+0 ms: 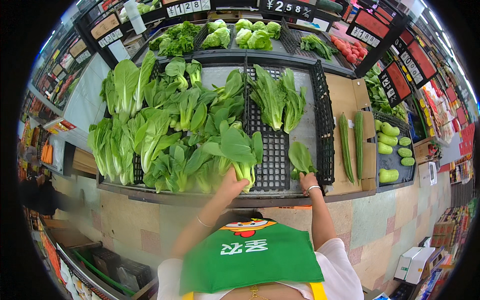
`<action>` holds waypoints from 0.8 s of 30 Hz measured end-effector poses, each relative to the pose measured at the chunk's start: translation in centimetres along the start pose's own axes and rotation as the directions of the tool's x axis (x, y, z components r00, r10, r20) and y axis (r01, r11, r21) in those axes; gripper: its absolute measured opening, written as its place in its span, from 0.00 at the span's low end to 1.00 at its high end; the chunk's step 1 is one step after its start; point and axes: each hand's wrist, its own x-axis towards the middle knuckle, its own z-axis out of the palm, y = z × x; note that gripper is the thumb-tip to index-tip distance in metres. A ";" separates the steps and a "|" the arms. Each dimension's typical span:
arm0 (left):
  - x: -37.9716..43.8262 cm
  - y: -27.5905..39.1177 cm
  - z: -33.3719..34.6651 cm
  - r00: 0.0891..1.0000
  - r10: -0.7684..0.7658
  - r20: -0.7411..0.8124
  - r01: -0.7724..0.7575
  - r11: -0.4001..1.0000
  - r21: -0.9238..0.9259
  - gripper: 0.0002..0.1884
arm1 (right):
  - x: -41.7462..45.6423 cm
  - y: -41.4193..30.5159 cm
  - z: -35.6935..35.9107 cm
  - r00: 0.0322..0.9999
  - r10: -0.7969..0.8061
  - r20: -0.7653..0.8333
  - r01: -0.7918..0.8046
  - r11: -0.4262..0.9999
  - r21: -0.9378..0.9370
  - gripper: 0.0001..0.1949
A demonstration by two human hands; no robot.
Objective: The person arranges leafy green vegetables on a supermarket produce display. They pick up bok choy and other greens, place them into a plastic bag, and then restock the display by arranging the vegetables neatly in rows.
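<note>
My left hand (233,184) is closed around the pale stalks of a bok choy (240,146) at the front right of a heap of leafy greens (183,108). In my right hand (308,182), which wears a bangle, are the stems of a small leafy green (300,156), leaves pointing away from me. Between my hands lies a bare stretch of black plastic grate (270,157). Beyond it, two heads of romaine-like lettuce (268,97) lie side by side.
A black crate wall (324,123) divides the greens from two ridged gourds (347,148) on cardboard. Light green squashes (388,175) lie farther right. Cabbages (258,37) and tomatoes (348,50) fill the back row. The display's front edge (225,200) runs before me.
</note>
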 end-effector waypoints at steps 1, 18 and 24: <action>-0.3 -0.1 -0.1 0.999 0.026 -0.022 -0.025 0.999 0.023 0.28 | 0.0 -0.6 0.0 1.000 -0.013 0.001 0.013 0.999 -0.034 0.28; -4.1 2.4 1.1 0.894 0.441 -0.078 -0.287 0.698 0.656 0.32 | -18.0 -19.2 -0.8 0.627 -0.742 -0.237 0.743 0.478 0.469 0.16; -5.9 3.7 1.9 0.938 0.346 -0.004 -0.307 0.836 0.454 0.40 | -17.2 -18.2 -1.8 0.788 -0.612 -0.073 0.352 0.351 0.868 0.19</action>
